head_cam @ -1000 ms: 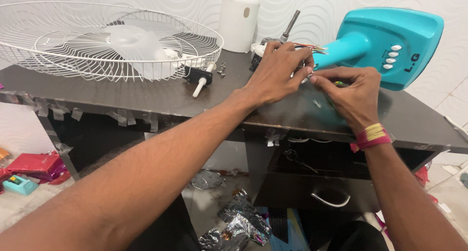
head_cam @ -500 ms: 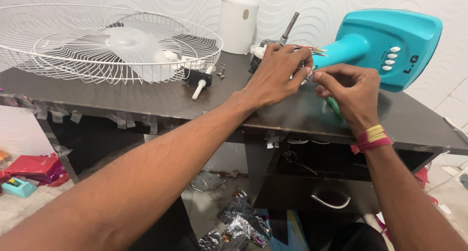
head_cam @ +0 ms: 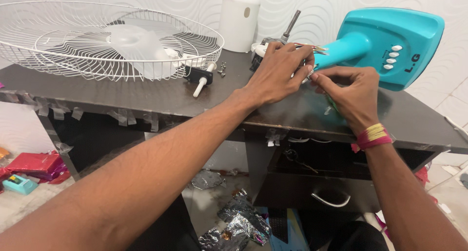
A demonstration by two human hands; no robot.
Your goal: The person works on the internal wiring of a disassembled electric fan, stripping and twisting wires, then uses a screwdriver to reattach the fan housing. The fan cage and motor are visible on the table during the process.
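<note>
**Wire work at the neck of the teal fan stand**

While the left hand [head_cam: 275, 73] lies curled over the fan motor [head_cam: 265, 48], its fingers closed around the motor body and the bundle of coloured wires [head_cam: 312, 48], the right hand [head_cam: 348, 92] pinches something small at the wire ends between thumb and forefinger. What exactly is pinched is too small to tell. Both hands meet just beside the neck of the teal fan stand [head_cam: 385, 41], which lies on its side at the right of the dark table [head_cam: 146, 97].

Judgement on doing this well: the left hand should pin the motor flat so its bare shaft [head_cam: 291, 24] cannot roll. The right should work one wire at a time, gripping close to the end to avoid bending the strand. Loose ends look crowded, so separating them by colour would help.

Nearby: small screws [head_cam: 223, 68] and a black knob [head_cam: 200, 77] sit just beside the white wire guard [head_cam: 107, 39]. Best keep the forearms away from them, as a nudge might scatter them off the table edge.
</note>
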